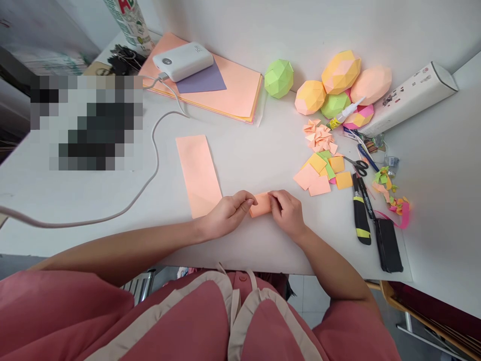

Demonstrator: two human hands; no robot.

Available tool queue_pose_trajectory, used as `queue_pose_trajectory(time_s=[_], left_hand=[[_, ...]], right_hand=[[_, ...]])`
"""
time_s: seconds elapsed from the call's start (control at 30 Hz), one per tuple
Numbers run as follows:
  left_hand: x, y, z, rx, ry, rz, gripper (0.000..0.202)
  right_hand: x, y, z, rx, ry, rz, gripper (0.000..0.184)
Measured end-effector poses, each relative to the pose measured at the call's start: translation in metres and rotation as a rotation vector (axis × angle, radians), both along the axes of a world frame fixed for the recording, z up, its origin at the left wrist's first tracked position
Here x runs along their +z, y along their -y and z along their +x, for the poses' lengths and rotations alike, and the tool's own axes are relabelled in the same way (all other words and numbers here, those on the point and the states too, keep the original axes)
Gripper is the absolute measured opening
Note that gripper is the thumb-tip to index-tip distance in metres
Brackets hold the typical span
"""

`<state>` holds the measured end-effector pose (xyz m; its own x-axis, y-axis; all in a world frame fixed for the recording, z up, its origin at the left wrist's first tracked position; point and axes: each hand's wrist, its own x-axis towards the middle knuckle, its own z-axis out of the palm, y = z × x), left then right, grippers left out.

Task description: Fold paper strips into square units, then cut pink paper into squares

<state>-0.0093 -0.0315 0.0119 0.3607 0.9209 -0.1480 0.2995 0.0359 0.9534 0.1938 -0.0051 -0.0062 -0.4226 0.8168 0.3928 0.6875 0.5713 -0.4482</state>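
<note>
Between my two hands is a small folded piece of peach paper (260, 205), just above the white table's front part. My left hand (230, 213) pinches its left end between thumb and fingers. At its right end, the fingers of my right hand (288, 210) are closed on the paper's upper corner. A longer strip of peach paper (199, 173) lies flat to the left, its lower end partly behind my left hand. Right of my right hand lies a loose pile of small paper squares (319, 173) in peach, orange and green.
Folded paper pieces (319, 135), faceted paper balls (278, 78), a glue bottle (343, 116) and a white box (409, 100) stand farther back. Scissors (358, 165), a utility knife (361, 213) and a black case (388, 244) lie right. A power bank (184, 61) rests on paper sheets (240, 95); its cable (152, 165) crosses left.
</note>
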Motion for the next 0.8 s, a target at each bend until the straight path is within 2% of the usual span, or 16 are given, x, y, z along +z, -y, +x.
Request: queue_pose_trajectory(time_s=[0.17,0.27,0.33,0.47,0.5,0.6,0.67,0.8], left_hand=[[0.005,0.0,-0.001,-0.028,0.079,-0.057,0.028],[0.002,0.0,-0.003,-0.03,0.029,-0.01,0.026],[-0.005,0.001,-0.003,-0.049,-0.059,0.151,0.023],[-0.018,0.011,0.003,-0.106,-0.321,0.797,0.023],[-0.02,0.015,0.006,-0.121,-0.386,0.908,0.023],[-0.019,0.028,0.017,-0.179,-0.485,1.088,0.022],[-0.017,0.034,0.022,-0.207,-0.565,1.098,0.03],[-0.015,0.038,0.025,-0.249,-0.681,0.949,0.048]], right_hand=[[0.0,0.0,0.0,0.006,0.002,0.0,0.017],[0.0,0.0,0.0,0.006,0.007,-0.006,0.017],[-0.001,0.0,0.0,0.006,0.008,-0.005,0.017],[0.0,0.0,0.001,0.013,-0.004,-0.004,0.016],[0.001,0.001,0.001,0.015,-0.006,-0.009,0.016],[0.002,0.001,0.001,0.018,-0.004,-0.014,0.016],[0.003,0.001,0.001,0.023,-0.001,-0.005,0.016],[0.003,0.002,0.0,0.024,0.008,0.005,0.016]])
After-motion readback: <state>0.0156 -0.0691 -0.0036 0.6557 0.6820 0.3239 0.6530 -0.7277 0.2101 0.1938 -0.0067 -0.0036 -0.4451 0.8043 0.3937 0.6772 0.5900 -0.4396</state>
